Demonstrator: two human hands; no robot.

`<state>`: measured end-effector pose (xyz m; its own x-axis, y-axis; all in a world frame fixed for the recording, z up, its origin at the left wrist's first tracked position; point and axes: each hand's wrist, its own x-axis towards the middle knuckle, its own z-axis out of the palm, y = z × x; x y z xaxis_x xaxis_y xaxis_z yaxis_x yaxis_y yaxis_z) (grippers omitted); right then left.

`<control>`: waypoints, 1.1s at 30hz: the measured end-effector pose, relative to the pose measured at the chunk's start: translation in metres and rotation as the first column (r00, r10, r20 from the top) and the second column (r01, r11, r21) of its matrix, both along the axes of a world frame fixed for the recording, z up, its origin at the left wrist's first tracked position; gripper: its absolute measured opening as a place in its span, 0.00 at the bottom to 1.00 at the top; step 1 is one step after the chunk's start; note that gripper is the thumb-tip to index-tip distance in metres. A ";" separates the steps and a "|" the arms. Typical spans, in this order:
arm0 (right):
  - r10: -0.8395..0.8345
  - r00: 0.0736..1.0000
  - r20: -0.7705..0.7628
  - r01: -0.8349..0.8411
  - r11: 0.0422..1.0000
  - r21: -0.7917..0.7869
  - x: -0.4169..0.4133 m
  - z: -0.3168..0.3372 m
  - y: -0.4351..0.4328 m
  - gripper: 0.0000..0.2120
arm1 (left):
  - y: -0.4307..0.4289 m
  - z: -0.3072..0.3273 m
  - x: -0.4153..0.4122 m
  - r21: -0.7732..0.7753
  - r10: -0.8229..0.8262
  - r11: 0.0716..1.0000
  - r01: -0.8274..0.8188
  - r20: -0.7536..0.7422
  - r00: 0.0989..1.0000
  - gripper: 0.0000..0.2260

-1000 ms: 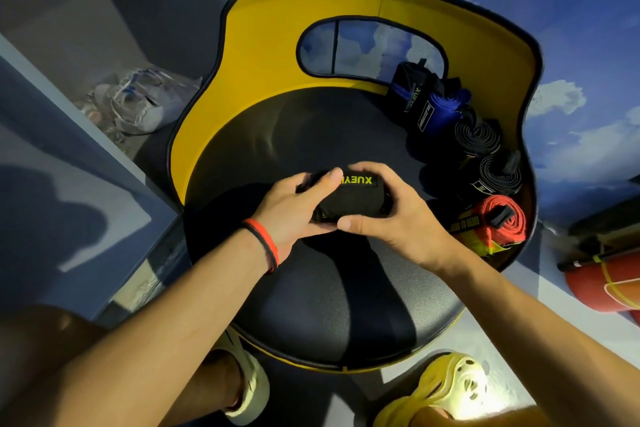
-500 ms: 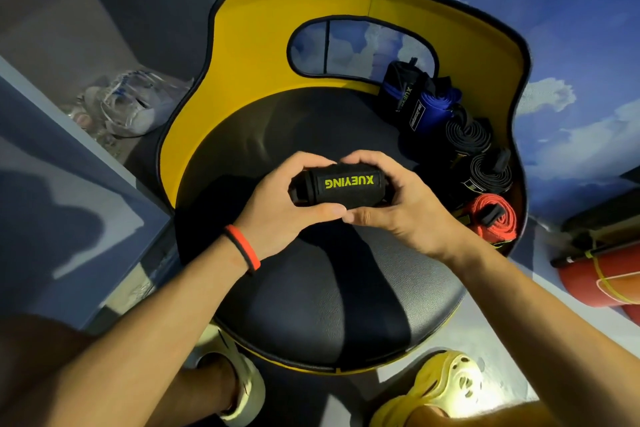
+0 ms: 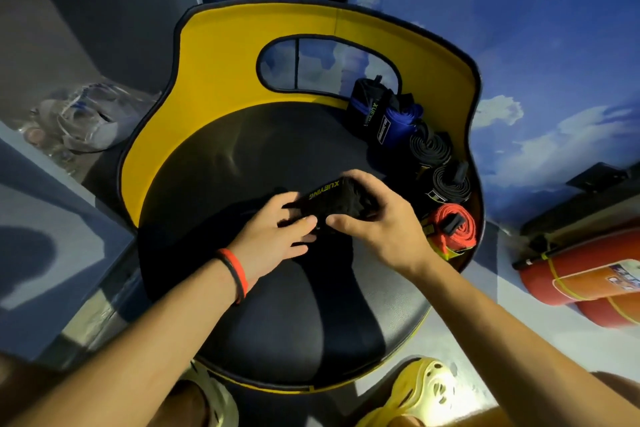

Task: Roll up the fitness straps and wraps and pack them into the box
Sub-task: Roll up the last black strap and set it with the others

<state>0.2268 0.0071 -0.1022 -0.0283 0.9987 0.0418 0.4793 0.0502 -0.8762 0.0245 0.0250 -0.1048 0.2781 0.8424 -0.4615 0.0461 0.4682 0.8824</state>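
Five rolled pieces already sit on the round black chair seat (image 3: 277, 322) beyond the right hand (image 3: 377, 222): two blue-and-black wraps (image 3: 384, 114), two black coiled straps (image 3: 433, 149) and a red-orange coiled strap (image 3: 453, 225). No box is in view, so packing seems yet to come. The black fabric wrap with yellow-green lettering (image 3: 325, 198) lies between both hands, just above the seat. The right hand curls round its right end. The left hand (image 3: 277, 236) pinches the left end, though blur hides how firmly.
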 end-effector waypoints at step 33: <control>-0.435 0.487 0.757 0.151 0.896 0.418 0.027 0.013 0.011 0.23 | 0.002 -0.010 -0.002 0.029 -0.292 0.949 0.313 -0.281 0.914 0.06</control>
<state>0.2535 0.0183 -0.0896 0.1009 0.9033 0.4169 0.9948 -0.0853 -0.0560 0.0228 0.0274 -0.1145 0.3982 0.7714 -0.4963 0.4165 0.3300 0.8471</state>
